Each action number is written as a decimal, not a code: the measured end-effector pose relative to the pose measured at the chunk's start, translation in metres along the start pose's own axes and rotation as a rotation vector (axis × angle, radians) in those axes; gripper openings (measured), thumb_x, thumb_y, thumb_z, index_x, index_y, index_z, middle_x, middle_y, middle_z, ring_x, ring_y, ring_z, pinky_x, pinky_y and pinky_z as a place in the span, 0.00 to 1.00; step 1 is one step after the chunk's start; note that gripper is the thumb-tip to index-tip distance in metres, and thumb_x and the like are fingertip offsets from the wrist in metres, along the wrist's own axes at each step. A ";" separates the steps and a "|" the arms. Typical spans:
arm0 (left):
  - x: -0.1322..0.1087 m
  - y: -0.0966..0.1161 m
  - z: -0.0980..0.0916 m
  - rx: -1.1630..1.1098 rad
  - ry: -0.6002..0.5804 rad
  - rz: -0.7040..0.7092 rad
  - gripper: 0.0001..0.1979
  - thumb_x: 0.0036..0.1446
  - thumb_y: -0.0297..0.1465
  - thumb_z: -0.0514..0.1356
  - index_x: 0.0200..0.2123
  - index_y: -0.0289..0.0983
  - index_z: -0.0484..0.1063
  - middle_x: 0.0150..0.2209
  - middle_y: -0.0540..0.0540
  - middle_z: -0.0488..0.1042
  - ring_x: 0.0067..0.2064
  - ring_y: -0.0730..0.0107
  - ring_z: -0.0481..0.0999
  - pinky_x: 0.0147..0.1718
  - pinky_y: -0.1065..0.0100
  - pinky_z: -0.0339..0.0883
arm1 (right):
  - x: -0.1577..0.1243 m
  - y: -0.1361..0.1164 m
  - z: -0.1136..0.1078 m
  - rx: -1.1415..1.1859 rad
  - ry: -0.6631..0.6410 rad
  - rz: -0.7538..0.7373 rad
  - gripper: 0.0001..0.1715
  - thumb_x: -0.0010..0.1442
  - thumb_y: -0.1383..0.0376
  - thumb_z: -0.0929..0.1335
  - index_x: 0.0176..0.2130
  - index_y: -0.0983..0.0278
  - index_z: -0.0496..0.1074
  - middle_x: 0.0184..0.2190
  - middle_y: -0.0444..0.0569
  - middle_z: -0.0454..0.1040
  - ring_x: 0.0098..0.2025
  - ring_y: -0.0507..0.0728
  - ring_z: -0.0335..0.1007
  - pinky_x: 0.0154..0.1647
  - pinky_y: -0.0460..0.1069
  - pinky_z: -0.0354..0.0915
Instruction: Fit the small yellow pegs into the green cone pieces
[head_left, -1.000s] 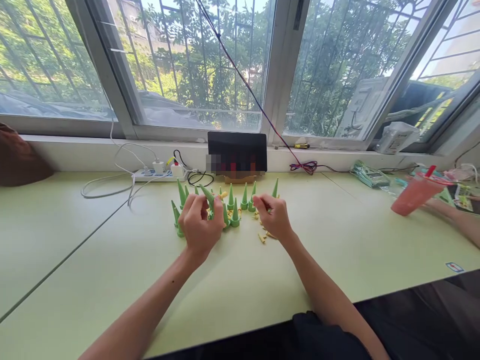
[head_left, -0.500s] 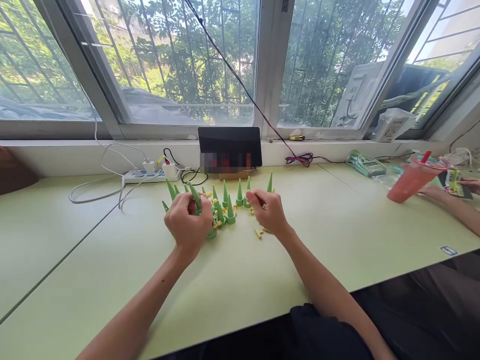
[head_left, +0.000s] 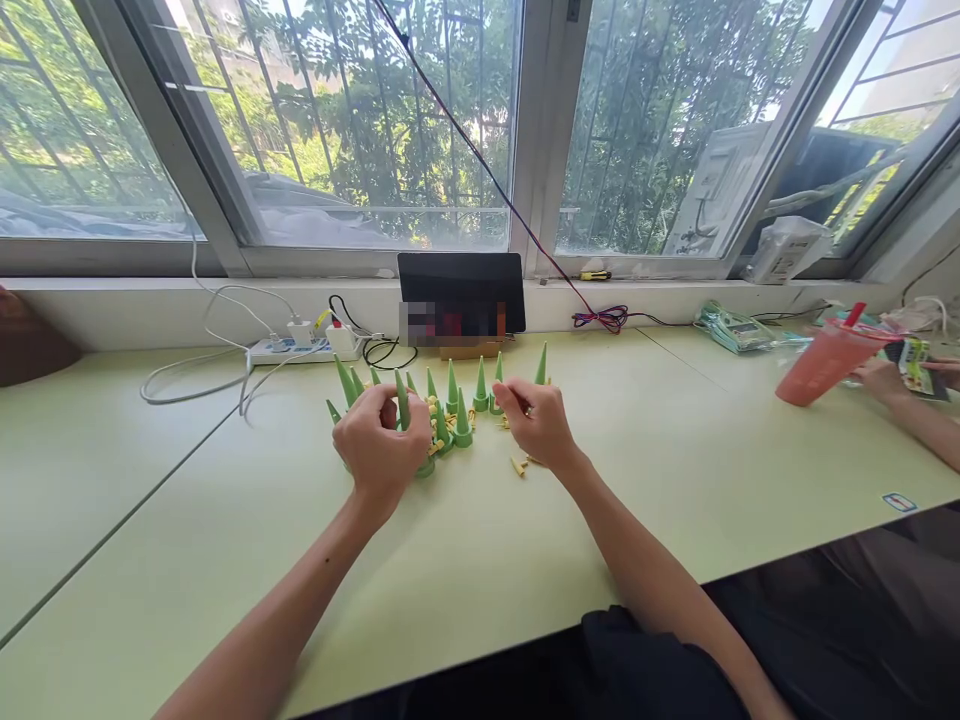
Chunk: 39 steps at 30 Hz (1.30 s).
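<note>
My left hand is closed around a green cone, whose point sticks up above the fingers. Its lower end is hidden by the hand. To the right, my right hand is held in a pinch, and whatever lies between its fingertips is too small or hidden to name. Several other green cones stand on ring-shaped bases between and behind the hands. Small yellow pieces are scattered among them. One yellow piece lies on the table below my right hand.
A black screen leans at the back near a white power strip with loose cables. At right stand a red cup with a straw and a plastic-wrapped packet. Another person's hand is beyond the cup.
The green cone in my left hand has turned from leaning left to nearly upright, with the hand shifting slightly right. My right hand stays almost still. The other person's hand has moved a little.
</note>
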<state>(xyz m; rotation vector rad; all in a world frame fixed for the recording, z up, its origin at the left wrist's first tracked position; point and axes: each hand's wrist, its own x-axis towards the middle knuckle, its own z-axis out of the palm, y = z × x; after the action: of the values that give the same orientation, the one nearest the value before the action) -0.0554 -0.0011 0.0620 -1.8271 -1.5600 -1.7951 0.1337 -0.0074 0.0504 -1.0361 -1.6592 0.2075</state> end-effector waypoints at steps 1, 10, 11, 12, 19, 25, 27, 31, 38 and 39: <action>0.000 0.000 0.000 -0.002 0.004 -0.003 0.05 0.51 0.30 0.60 0.25 0.36 0.69 0.18 0.56 0.55 0.21 0.77 0.55 0.24 0.71 0.52 | 0.000 0.000 0.000 -0.003 -0.002 0.001 0.26 0.68 0.53 0.60 0.23 0.63 0.62 0.17 0.39 0.53 0.21 0.49 0.47 0.24 0.46 0.48; -0.001 0.002 0.000 -0.010 0.060 -0.006 0.11 0.57 0.33 0.59 0.24 0.37 0.64 0.18 0.56 0.56 0.21 0.78 0.56 0.25 0.72 0.53 | 0.000 -0.001 0.000 -0.025 -0.016 0.007 0.27 0.68 0.52 0.59 0.23 0.63 0.61 0.17 0.39 0.52 0.21 0.49 0.47 0.24 0.47 0.49; 0.000 0.002 0.000 -0.010 0.067 -0.008 0.12 0.58 0.33 0.58 0.24 0.37 0.63 0.17 0.56 0.56 0.21 0.78 0.55 0.25 0.72 0.53 | 0.000 -0.001 0.000 -0.022 -0.016 0.006 0.27 0.68 0.52 0.60 0.23 0.63 0.61 0.17 0.39 0.52 0.21 0.49 0.47 0.24 0.47 0.49; 0.000 0.002 0.000 -0.010 0.075 -0.011 0.12 0.58 0.33 0.58 0.23 0.37 0.63 0.17 0.56 0.56 0.21 0.78 0.55 0.25 0.72 0.53 | 0.000 -0.001 0.000 -0.019 -0.015 0.005 0.26 0.68 0.53 0.60 0.23 0.63 0.61 0.17 0.39 0.52 0.21 0.49 0.47 0.24 0.47 0.49; 0.000 -0.001 0.003 0.015 0.054 -0.001 0.13 0.58 0.32 0.58 0.22 0.38 0.61 0.18 0.56 0.55 0.21 0.77 0.55 0.25 0.71 0.52 | 0.000 0.000 0.000 0.008 -0.010 -0.008 0.25 0.68 0.55 0.61 0.23 0.63 0.61 0.17 0.39 0.52 0.21 0.48 0.46 0.24 0.46 0.48; -0.003 -0.003 0.005 0.040 0.016 0.027 0.13 0.55 0.30 0.58 0.21 0.38 0.59 0.18 0.56 0.54 0.21 0.76 0.54 0.25 0.71 0.51 | -0.001 0.001 0.000 -0.009 -0.014 0.004 0.26 0.68 0.53 0.60 0.23 0.63 0.62 0.17 0.39 0.52 0.21 0.49 0.46 0.24 0.46 0.48; -0.004 -0.002 0.005 0.039 0.014 0.029 0.13 0.55 0.30 0.58 0.21 0.38 0.59 0.18 0.56 0.55 0.21 0.76 0.54 0.25 0.71 0.51 | -0.001 0.001 0.001 -0.012 -0.013 0.003 0.26 0.68 0.53 0.60 0.23 0.63 0.62 0.17 0.39 0.52 0.21 0.49 0.46 0.24 0.46 0.48; -0.003 -0.001 0.004 0.045 0.001 0.017 0.14 0.55 0.31 0.58 0.20 0.38 0.58 0.18 0.55 0.55 0.21 0.76 0.54 0.25 0.71 0.51 | 0.000 0.001 0.001 -0.003 -0.014 -0.009 0.25 0.68 0.54 0.60 0.23 0.63 0.62 0.17 0.39 0.51 0.21 0.49 0.46 0.24 0.46 0.48; -0.005 0.000 0.004 0.037 -0.010 0.000 0.15 0.55 0.32 0.58 0.19 0.38 0.57 0.18 0.55 0.55 0.21 0.76 0.53 0.25 0.70 0.50 | -0.001 0.000 0.001 -0.024 -0.035 0.019 0.26 0.68 0.52 0.60 0.23 0.63 0.63 0.17 0.39 0.52 0.21 0.49 0.47 0.25 0.47 0.49; -0.006 0.000 0.004 0.038 -0.010 -0.003 0.15 0.55 0.32 0.58 0.19 0.38 0.57 0.18 0.55 0.55 0.21 0.76 0.54 0.24 0.70 0.50 | -0.001 0.000 0.001 -0.029 -0.038 0.022 0.27 0.68 0.52 0.59 0.23 0.63 0.63 0.17 0.39 0.52 0.21 0.49 0.47 0.25 0.47 0.49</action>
<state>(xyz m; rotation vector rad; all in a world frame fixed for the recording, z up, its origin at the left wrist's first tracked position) -0.0514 -0.0012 0.0560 -1.8205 -1.5902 -1.7487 0.1324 -0.0079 0.0494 -1.0783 -1.6895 0.2195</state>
